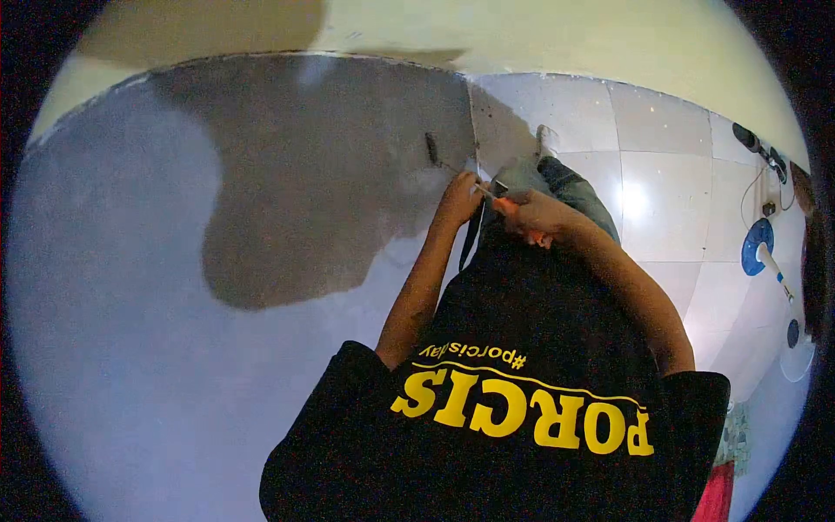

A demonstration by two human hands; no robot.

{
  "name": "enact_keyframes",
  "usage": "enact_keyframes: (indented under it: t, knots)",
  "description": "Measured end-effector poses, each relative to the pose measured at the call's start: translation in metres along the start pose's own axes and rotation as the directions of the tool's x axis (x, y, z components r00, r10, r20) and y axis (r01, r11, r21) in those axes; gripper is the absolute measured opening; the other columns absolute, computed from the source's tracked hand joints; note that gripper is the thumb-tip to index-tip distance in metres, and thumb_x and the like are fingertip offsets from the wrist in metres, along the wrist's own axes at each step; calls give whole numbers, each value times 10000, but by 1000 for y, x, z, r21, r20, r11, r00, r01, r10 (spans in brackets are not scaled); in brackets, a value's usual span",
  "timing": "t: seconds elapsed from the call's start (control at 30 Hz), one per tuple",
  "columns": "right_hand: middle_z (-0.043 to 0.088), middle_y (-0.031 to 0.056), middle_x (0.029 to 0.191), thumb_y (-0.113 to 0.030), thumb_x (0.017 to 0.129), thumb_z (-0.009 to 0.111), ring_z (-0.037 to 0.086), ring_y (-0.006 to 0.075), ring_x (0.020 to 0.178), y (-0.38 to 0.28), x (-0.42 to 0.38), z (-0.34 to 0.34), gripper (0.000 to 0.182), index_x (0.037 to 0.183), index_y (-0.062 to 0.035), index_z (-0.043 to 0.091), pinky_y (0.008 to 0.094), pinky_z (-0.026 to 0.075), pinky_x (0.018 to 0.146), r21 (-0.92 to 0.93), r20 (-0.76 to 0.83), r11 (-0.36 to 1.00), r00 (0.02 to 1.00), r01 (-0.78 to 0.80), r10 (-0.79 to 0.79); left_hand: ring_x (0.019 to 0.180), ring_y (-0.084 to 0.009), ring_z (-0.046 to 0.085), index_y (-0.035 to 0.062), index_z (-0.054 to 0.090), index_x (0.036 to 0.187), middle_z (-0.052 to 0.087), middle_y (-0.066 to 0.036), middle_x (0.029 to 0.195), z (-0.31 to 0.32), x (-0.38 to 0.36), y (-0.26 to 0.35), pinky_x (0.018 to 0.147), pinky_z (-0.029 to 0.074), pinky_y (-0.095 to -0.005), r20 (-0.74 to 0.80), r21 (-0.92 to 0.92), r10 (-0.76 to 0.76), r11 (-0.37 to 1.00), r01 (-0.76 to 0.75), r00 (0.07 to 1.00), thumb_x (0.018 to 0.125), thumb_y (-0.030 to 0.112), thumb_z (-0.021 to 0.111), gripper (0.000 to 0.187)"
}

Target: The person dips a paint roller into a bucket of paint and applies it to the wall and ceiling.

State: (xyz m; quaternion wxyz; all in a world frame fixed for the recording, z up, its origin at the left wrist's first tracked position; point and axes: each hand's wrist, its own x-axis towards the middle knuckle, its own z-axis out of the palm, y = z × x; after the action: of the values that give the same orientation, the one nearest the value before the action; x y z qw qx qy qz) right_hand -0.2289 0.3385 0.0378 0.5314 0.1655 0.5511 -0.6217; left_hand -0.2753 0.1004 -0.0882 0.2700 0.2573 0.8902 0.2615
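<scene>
My right hand (544, 216) is wrapped round an orange-handled tool (504, 206), whose thin shaft points toward my left hand. My left hand (460, 200) is closed at the tip of that shaft; what its fingers pinch is too small to make out. Just beyond it, a small dark elongated object (432, 149) is against the grey surface, with a thin line running from it toward my fingers. A dark strap-like strip (470, 235) hangs below my left hand. Both hands are close together in front of my legs.
Shadow falls across the grey surface (113, 287) at the left. Glossy light tiles (665, 209) cover the floor at the right. Farther right are a blue disc with a white stem (757, 247), a black device with a cable (746, 137) and a red item (716, 494).
</scene>
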Motion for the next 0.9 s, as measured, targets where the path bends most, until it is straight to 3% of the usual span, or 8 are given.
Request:
enact_keyframes:
  t: [0.03,0.1,0.2,0.27,0.43,0.5,0.83,0.9]
  knots:
    - [512,1,580,-435,922,534,490,90,414,12,4,0,375,1146,-136,565,251,403,339,-10,1,1000,1000,1,-1,1019,-406,548,-24,599,978,578,-242,1041,-6,-7,15,874,432,-453,-56,-15,-36,999,35,998,882,255,583,295]
    - [513,36,524,-553,906,500,505,137,380,41,16,-3,508,921,-55,601,297,439,332,70,-9,996,998,59,-58,1077,-402,526,-17,583,1052,557,-235,1134,-9,-21,31,927,424,-440,-129,-35,-71,997,67,989,871,238,600,313]
    - [520,31,555,-486,910,526,500,120,388,62,2,-2,436,1010,-65,583,295,422,329,32,-88,998,995,57,-54,1168,-389,490,-11,529,1186,503,-232,1259,11,-46,22,1012,390,-413,-219,-63,-84,995,72,972,843,232,634,433]
    - [532,34,585,-442,903,542,501,113,392,73,-8,5,397,1040,-71,574,294,419,330,25,-134,997,989,73,-69,1236,-385,446,-4,467,1281,459,-237,1329,28,-66,14,1048,363,-410,-123,-100,-204,976,192,971,852,264,628,530]
    - [554,37,650,-317,882,554,504,109,406,105,-21,41,304,1067,-77,568,282,409,329,82,-203,994,978,72,-54,1267,-374,427,0,447,1313,445,-235,1361,63,-120,7,1063,344,-413,-58,-138,-341,934,330,938,880,318,600,559]
    - [504,-5,608,-199,878,509,474,79,400,113,-24,59,461,1321,-82,470,227,377,313,-47,-165,999,986,12,-19,1289,-366,408,3,435,1331,435,-230,1380,74,-141,8,1081,324,-411,-48,-167,-385,913,373,922,891,345,587,578]
    - [534,7,663,-173,853,544,474,75,444,178,-32,135,455,1278,-21,486,213,389,341,-93,-39,995,998,48,-52,1275,-365,427,-6,437,1326,458,-237,1357,140,-260,27,1076,325,-407,-165,-339,-460,857,387,873,886,353,604,592]
    - [538,2,663,-157,829,581,471,76,438,181,-34,149,474,1259,13,479,212,387,342,6,-19,995,995,103,-103,1283,-364,419,-9,432,1331,451,-238,1364,142,-270,30,1077,324,-407,-166,-334,-431,871,361,887,882,356,613,607]
